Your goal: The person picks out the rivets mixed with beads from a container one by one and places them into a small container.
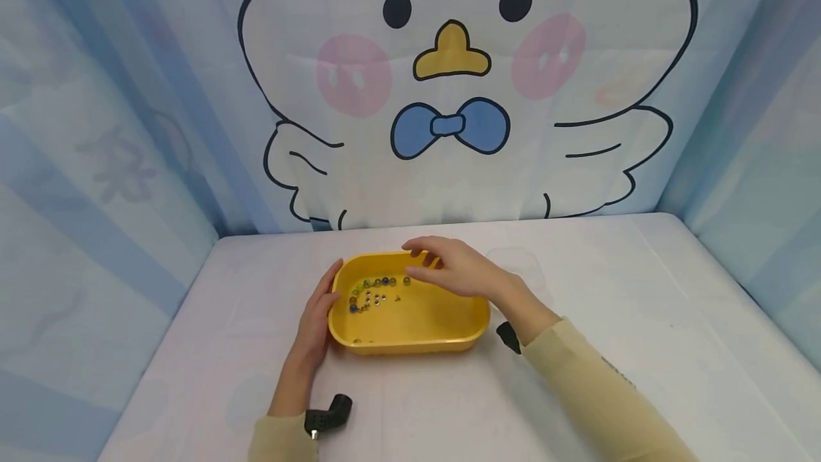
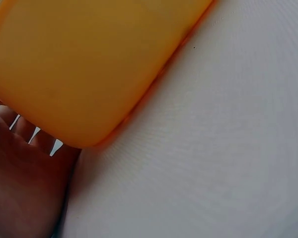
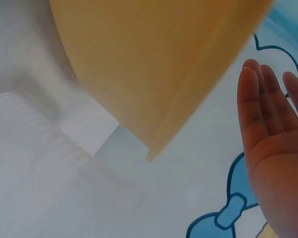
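Observation:
A shallow yellow tray [image 1: 436, 319] with rounded corners stands in front of me in the head view. Inside, toward its left end, several small round beads [image 1: 377, 282], mostly clear or greenish with a few dark blue, form a curved row. Several tiny silvery pieces [image 1: 376, 299] lie within the curve. My left hand [image 1: 314, 323] grips the tray's left end, thumb at the rim and fingers along the outer wall. Over the tray's back right part hovers my right hand [image 1: 458, 266], its fingers loosely bent and nothing visible between them.
The tray rests on a white-covered table [image 1: 609, 319]. Behind it hangs a cloth backdrop [image 1: 449, 184] with a cartoon bird, and patterned cloth walls [image 1: 115, 198] rise at both sides. Black wrist devices [image 1: 329, 413] sit on both arms.

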The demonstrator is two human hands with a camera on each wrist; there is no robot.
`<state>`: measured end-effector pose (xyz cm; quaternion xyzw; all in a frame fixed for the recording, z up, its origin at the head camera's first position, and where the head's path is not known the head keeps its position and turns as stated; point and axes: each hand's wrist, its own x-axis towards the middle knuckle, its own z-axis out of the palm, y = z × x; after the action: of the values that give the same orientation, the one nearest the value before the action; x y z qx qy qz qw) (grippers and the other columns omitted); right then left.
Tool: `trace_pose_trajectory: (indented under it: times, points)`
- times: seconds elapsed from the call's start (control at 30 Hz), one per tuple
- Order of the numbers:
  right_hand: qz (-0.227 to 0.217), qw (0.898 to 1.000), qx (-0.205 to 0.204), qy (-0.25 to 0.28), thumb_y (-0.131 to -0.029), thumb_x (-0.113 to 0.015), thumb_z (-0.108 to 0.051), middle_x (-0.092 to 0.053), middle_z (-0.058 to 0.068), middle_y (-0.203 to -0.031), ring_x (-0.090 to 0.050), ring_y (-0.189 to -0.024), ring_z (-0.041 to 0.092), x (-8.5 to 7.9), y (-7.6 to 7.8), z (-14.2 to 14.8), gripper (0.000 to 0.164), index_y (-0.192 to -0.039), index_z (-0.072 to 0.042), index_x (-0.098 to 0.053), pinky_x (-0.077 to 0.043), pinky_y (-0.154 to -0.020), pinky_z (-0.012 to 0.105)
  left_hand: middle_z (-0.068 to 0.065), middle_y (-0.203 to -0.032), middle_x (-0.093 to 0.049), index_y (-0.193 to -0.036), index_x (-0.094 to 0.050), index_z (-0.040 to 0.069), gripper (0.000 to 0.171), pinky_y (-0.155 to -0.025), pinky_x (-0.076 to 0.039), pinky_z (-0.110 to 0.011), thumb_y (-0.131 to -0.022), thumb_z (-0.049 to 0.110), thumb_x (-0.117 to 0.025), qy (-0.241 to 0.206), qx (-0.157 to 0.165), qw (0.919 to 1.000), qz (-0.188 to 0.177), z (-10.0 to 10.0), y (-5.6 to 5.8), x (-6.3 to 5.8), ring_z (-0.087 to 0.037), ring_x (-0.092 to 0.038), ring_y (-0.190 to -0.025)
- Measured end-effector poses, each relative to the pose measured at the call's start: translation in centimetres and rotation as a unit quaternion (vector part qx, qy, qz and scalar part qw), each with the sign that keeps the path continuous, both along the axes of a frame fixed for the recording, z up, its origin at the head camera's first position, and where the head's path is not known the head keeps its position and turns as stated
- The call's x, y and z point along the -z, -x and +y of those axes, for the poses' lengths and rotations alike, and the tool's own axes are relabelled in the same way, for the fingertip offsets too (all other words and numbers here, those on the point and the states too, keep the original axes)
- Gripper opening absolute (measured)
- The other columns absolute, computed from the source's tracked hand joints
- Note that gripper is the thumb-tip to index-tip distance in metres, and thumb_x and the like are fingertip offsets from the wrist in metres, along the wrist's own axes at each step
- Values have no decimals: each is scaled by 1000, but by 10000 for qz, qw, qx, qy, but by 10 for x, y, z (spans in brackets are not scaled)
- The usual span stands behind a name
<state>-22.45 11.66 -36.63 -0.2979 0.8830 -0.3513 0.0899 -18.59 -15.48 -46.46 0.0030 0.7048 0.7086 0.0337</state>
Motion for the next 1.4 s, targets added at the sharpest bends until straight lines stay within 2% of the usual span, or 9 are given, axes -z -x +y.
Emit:
trace_pose_trajectory:
  times: [0.3, 0.67, 1.03, 1.4]
  points:
    - [-47, 9992, -302, -239, -99, -64, -35, -64, -1, -116, -59, -99, 16, -3, 7, -9, 48, -139, -9, -59, -52, -88, 28, 8, -166, -20, -161, -29, 23, 58, -123, -9, -37, -103, 13, -32, -32, -5, 10000, -29, 0, 0, 0, -11, -12, -152]
    - [-217, 9986, -296, -384, -100, -62, -36, -64, -1, -117, -58, -100, 17, -8, 11, -17, 46, -138, -10, -60, -52, -87, 28, 8, -166, -20, -161, -29, 21, 59, -123, -9, -38, -103, 13, -32, -24, -9, 10000, -35, -1, 0, -1, -12, -12, -152]
    - [-311, 9989, -169, -305, -100, -62, -35, -63, 0, -121, -59, -102, 19, -19, 16, -17, 43, -138, -15, -60, -54, -86, 27, 7, -166, -20, -161, -28, 21, 59, -123, -10, -39, -103, 13, -32, 41, -21, 10000, -39, 1, 0, -3, -13, -12, -152]
    - [-180, 9991, -340, -180, -101, -61, -35, -64, 0, -119, -60, -103, 17, -16, 23, -25, 42, -137, -14, -61, -53, -88, 27, 7, -166, -21, -161, -29, 22, 58, -123, -10, -40, -103, 13, -35, 61, -57, 9999, -60, 1, 0, -3, -14, -13, -152]
